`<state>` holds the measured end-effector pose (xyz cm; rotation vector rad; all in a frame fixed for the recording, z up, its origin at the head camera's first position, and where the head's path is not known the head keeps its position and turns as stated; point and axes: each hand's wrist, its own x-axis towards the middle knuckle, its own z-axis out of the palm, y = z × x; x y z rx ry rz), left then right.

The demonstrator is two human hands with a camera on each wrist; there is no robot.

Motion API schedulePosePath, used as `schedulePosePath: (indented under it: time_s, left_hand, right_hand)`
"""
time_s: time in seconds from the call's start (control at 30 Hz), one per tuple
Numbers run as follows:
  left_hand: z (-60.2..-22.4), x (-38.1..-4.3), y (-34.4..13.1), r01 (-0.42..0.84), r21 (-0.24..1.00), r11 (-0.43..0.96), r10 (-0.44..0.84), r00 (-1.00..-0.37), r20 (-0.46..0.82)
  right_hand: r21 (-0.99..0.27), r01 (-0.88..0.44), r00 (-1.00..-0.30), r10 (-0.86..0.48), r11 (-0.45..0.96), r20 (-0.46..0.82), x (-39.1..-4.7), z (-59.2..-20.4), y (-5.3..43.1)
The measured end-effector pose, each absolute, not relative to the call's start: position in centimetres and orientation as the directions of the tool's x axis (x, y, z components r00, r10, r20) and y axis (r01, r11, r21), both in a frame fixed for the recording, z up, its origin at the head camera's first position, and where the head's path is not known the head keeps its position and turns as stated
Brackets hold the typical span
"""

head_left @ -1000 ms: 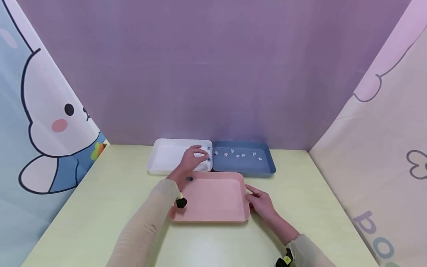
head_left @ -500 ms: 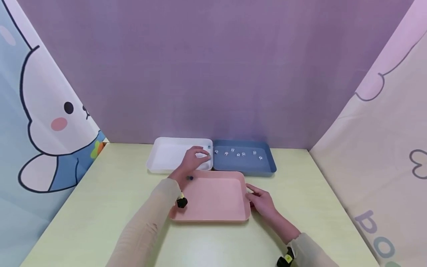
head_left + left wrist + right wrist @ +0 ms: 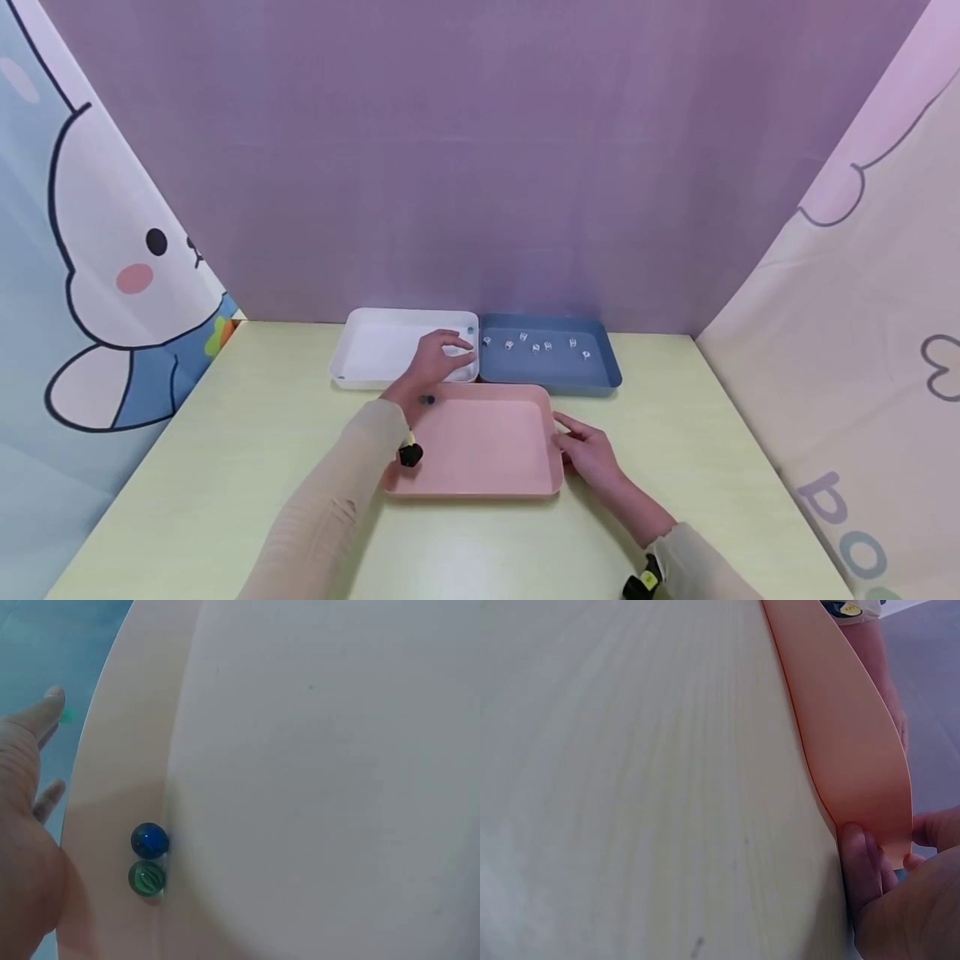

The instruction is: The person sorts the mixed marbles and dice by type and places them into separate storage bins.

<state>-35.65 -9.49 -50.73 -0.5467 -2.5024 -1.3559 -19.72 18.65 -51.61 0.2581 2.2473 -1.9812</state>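
Note:
My left hand reaches over the right end of the white tray, thumb and index finger bent toward each other. In the left wrist view a small green marble shows right at its fingertips. Another marble lies just behind the hand in the white tray. Under my left wrist, a blue marble and a green-striped marble sit side by side along the far wall of the pink tray. My right hand holds that tray's right side, fingers at the rim and thumb against its outer wall.
A blue tray with several small dice-like white pieces stands beside the white tray, behind the pink one. A tiny dark spot shows at the white tray's front left corner. A purple wall rises behind the table.
The left fingertips have edged slightly right, and the blue marble seen below them earlier no longer shows there. A dark spot now shows in the white tray's front left corner. The right hand stays put.

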Motion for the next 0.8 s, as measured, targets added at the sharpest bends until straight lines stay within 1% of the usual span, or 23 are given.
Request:
schedulePosePath:
  time_s: [0.23, 0.47, 0.63, 0.8]
  left_hand:
    - [-50.5, -35.5, -9.6, 0.436, 0.713, 0.549, 0.197, -0.896, 0.397]
    - [-49.7, -34.9, -10.7, 0.396, 0.664, 0.634, 0.235, -0.917, 0.323]
    - [-47.5, -34.0, -12.1, 0.461, 0.542, 0.703, 0.341, -0.887, 0.312]
    - [-45.7, -32.4, -13.5, 0.504, 0.388, 0.772, 0.448, -0.863, 0.232]
  right_hand:
    - [-0.971, 0.206, -0.978, 0.041, 0.122, -0.202, -19.9, -51.6, 18.6]
    - [-0.969, 0.212, -0.977, 0.032, 0.13, -0.21, -19.7, -51.8, 18.5]
    - [-0.969, 0.203, -0.979, 0.049, 0.137, -0.198, -19.7, -51.8, 18.7]
    - [-0.967, 0.209, -0.978, 0.057, 0.147, -0.203, -19.6, -51.7, 18.8]
